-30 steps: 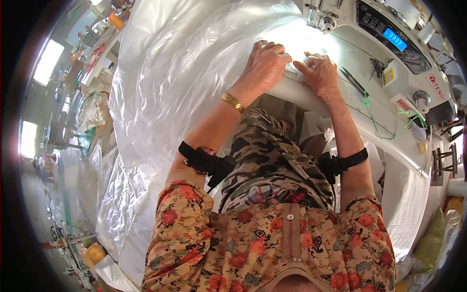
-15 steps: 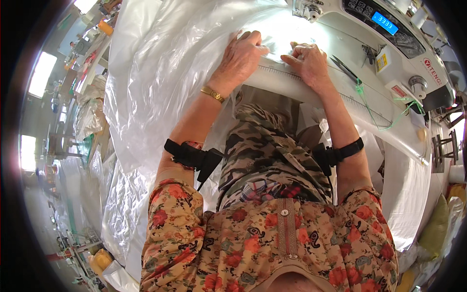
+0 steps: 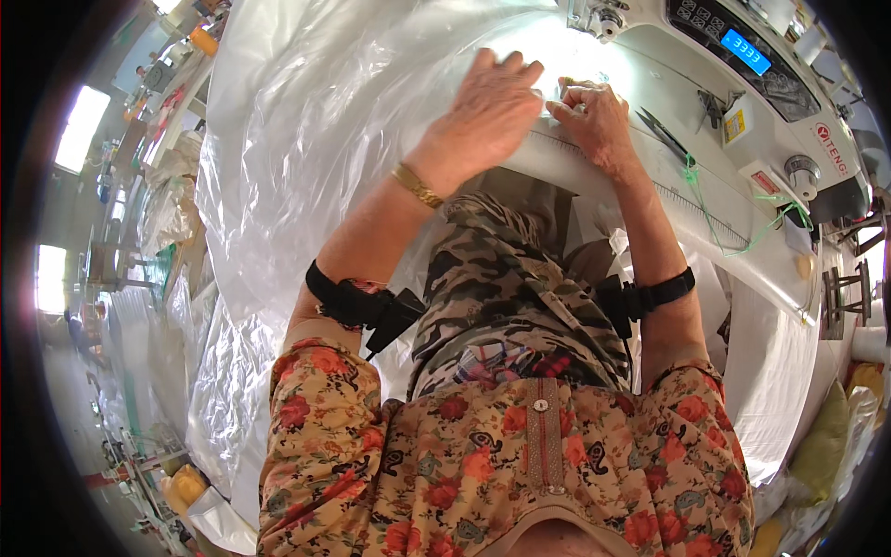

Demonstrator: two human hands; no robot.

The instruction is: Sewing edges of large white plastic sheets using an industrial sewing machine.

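A large sheet of clear plastic (image 3: 316, 121) drapes over the left of the white sewing machine bed and hangs down past my lap. Above its right part, my left hand (image 3: 492, 111) is raised with the fingers spread, slightly blurred, holding nothing. Close by on the right, my right hand (image 3: 599, 125) is closed in a pinch at the sheet's edge; strong lamp glare washes out the exact spot. Just beyond the hands is the sewing machine head (image 3: 603, 23), its needle area lost in the glare.
Dark thread snips (image 3: 664, 132) with a green cord (image 3: 705, 200) lie on the bed right of my hand. A printed ruler scale (image 3: 691, 204) runs along the front edge. The machine arm with its lit display (image 3: 745, 51) rises at the right. A cluttered workbench (image 3: 186, 102) stands far left.
My left hand has lifted from the plastic, moving right toward my right hand with its fingers spreading. The right hand keeps its pinch, and the view has shifted slightly.
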